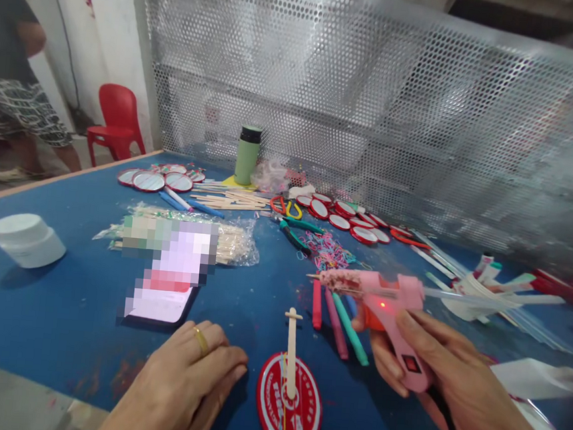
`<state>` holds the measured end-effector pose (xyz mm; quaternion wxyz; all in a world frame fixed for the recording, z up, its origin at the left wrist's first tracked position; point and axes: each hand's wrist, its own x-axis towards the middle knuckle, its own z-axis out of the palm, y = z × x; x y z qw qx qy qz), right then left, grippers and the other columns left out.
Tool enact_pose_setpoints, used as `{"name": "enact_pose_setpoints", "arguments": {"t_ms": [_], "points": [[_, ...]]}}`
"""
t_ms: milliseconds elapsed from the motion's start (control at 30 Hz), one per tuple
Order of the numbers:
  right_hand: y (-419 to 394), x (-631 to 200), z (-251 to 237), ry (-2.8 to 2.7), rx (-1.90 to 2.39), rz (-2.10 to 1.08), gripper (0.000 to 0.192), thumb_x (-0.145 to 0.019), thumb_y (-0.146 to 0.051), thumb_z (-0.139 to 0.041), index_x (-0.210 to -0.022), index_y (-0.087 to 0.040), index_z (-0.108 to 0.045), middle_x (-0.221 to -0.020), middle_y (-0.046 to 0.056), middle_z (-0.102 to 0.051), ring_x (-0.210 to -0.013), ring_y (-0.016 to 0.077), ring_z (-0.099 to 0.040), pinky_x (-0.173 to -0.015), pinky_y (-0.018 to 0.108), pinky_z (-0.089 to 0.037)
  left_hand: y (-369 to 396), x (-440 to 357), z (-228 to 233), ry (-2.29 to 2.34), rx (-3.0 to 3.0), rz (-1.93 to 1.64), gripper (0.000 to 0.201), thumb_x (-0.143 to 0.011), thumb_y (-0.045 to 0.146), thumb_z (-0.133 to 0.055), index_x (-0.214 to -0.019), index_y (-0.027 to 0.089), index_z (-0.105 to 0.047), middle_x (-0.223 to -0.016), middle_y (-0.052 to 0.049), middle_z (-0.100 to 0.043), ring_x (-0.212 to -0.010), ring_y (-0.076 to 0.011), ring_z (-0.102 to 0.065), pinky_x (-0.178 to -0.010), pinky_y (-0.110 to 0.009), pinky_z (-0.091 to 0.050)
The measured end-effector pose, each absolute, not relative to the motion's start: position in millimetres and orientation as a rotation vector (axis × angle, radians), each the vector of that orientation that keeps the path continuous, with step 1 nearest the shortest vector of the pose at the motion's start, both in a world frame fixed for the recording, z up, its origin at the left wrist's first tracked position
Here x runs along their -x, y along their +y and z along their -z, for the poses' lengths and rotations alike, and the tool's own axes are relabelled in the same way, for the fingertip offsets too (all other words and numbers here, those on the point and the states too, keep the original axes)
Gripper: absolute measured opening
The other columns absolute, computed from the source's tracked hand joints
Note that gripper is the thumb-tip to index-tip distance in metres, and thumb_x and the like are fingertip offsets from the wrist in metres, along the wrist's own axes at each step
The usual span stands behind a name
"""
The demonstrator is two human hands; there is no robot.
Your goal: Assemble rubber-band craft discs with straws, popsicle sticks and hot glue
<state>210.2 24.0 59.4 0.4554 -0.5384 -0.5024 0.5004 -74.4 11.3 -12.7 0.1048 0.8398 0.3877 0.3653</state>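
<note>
Red badge (289, 403) nearest; bag (234, 240) holds wooden sticks (231, 243)

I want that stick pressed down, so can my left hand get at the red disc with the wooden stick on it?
Probably yes. The left hand rests empty on the blue table just beside the red disc, and nothing lies between them. The right hand holds the glue gun away.

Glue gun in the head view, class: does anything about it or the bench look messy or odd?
Yes. The pink glue gun in the right hand has its front barrel crusted with old dried glue. Its red light is on. Coloured rubber bands lie scattered loose on the blue table.
</note>
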Motion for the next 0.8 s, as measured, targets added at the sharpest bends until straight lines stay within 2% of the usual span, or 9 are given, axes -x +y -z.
{"name": "enact_pose_setpoints", "arguments": {"t_ms": [200,400,800], "points": [[25,-216,-65,-1.202,1.327,-1.182,0.039,-0.083,-0.050,-0.064,-0.063,-0.018,-0.055,-0.046,-0.002,-0.047,-0.042,0.0085,-0.041,-0.041,0.019,-0.030,11,75,11,1.136,-2.468,-1.085,0.019,-0.091,0.011,-0.049,-0.099,0.020,-0.064,-0.086,-0.003,-0.063,-0.078,-0.0127,-0.059,-0.072,-0.022,-0.051],[13,-217,-63,-1.209,1.393,-1.204,0.035,-0.080,-0.053,-0.065,-0.082,-0.019,-0.063,-0.052,0.000,-0.053,-0.045,0.0096,-0.041,-0.043,0.020,-0.031,11,75,11,1.126,-2.472,-1.087,0.018,-0.091,0.012,-0.049,-0.097,0.020,-0.064,-0.085,-0.003,-0.063,-0.077,-0.0130,-0.058,-0.072,-0.022,-0.051],[-5,-210,-63,-1.276,1.531,-1.203,0.045,-0.073,-0.063,-0.066,-0.081,-0.019,-0.067,-0.048,-0.001,-0.050,-0.042,0.0094,-0.034,-0.045,0.024,-0.023,12,74,10,1.133,-2.470,-1.067,0.018,-0.092,0.014,-0.048,-0.098,0.020,-0.064,-0.086,-0.003,-0.062,-0.076,-0.0128,-0.059,-0.070,-0.021,-0.051]]}}
